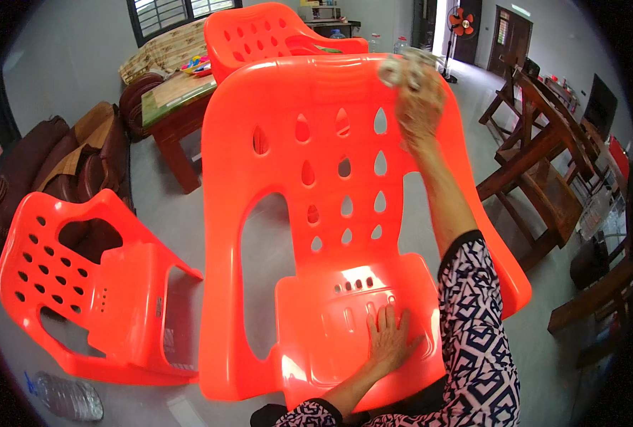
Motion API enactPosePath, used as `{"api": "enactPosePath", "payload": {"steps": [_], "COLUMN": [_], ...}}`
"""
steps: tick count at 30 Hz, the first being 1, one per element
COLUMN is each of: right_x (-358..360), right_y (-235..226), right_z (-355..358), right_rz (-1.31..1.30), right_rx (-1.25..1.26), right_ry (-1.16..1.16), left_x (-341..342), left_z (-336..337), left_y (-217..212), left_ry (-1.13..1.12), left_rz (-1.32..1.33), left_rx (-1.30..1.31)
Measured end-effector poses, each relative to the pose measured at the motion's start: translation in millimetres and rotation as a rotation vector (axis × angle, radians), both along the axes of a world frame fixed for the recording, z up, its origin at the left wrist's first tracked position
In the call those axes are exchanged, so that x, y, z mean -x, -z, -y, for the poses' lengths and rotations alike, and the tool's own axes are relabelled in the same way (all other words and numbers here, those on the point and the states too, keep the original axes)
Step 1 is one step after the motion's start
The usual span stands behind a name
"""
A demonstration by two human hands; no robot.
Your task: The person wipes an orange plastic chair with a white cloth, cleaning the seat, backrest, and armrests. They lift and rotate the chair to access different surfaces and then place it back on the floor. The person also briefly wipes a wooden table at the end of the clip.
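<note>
Three red plastic chairs. Near chair [362, 249] dead centre, upright, seat toward the person. Side chair [128, 274] at 8 o'clock; far chair [291, 51] just short of 12, behind the near one. Clear bottle [71, 398] on the floor, between 7 and 8. Right hand [422, 107] between 1 and 2, at the backrest's top edge, fingers closed around a wad. Left hand [391, 343] at 5: flat on the near chair's seat, fingers spread, nothing visibly held. Smallest: the wad, pale cloth [393, 72] (blurred; cloth by its look).

Risks, as judged: a hard shove up top could slide or tip the near chair should the left hand bear too lightly; a loose grip could drop the cloth behind the backrest.
</note>
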State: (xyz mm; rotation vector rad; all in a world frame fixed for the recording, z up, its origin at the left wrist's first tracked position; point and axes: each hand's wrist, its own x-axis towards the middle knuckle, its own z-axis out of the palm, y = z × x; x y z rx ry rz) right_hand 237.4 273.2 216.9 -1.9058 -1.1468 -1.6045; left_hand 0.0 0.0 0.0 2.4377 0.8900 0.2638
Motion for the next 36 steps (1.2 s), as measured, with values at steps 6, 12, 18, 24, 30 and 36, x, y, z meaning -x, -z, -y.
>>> {"api": "enactPosePath", "payload": {"steps": [6, 12, 18, 24, 30, 36], "right_x": [14, 96, 193, 209, 274, 281], "right_y": [24, 64, 64, 50, 53, 40], "right_z": [19, -22, -34, -7, 66, 160], "right_rz": [-0.1, -0.207, -0.129, -0.084, -0.249, -0.39], "right_rx": [-0.079, -0.155, 0.073, 0.302, 0.858, 0.664], "right_ry": [0.11, -0.493, -0.827, -1.246, -1.858, -2.054], "left_x": [-13, -27, -44, -76, -63, -50], "left_z": [3, 22, 36, 18, 3, -13], "left_y": [3, 20, 62, 5, 6, 4], "left_ry": [-0.014, -0.086, -0.164, -0.23, -0.245, -0.111], "left_rz": [0.091, 0.066, 0.518, 0.467, 0.645, 0.489], "left_rx": [0.0, -0.134, 0.113, -0.145, 0.012, 0.028]}}
